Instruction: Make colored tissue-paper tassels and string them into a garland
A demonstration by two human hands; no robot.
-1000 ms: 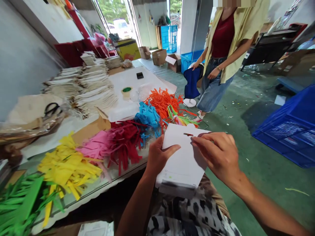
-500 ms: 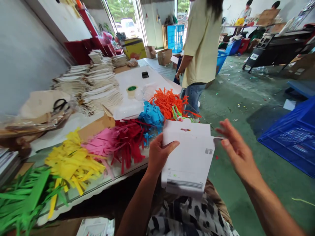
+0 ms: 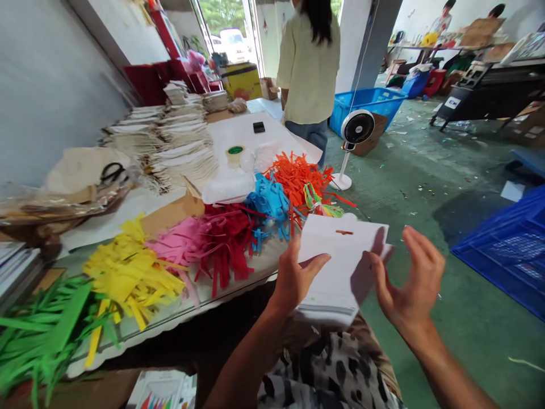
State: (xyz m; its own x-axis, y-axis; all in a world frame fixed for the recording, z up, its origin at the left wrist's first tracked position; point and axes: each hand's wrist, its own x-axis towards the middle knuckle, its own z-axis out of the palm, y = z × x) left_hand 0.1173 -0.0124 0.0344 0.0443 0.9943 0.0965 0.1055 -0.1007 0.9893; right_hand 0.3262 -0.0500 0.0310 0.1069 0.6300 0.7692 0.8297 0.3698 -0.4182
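Observation:
My left hand (image 3: pixel 296 281) grips the left side of a white cardboard box (image 3: pixel 327 272) with a hang slot near its top, thumb on the face. The box is tilted over my lap. At its right edge is my right hand (image 3: pixel 409 287), fingers spread and curved, thumb close to the edge; whether it touches cannot be made out. Beyond the box, on the table, lie bunches of cut strips: orange (image 3: pixel 293 173), blue (image 3: pixel 270 199), dark red (image 3: pixel 225 233), pink (image 3: pixel 181 241), yellow (image 3: pixel 131 270) and green (image 3: pixel 51 324). A small multicoloured bundle (image 3: pixel 317 199) sits beside the orange strips.
Stacks of pale sheets (image 3: pixel 183 142), a tape roll (image 3: pixel 235 154) and scissors (image 3: pixel 113 172) lie farther back. A person (image 3: pixel 310 68) stands beyond the table, near a white fan (image 3: pixel 357 128). A blue crate (image 3: pixel 506 244) stands on the floor at right.
My right hand has turned, its thumb now nearer the box's right edge. The box is tilted differently and its print is less visible. The person beyond has moved left, revealing the fan.

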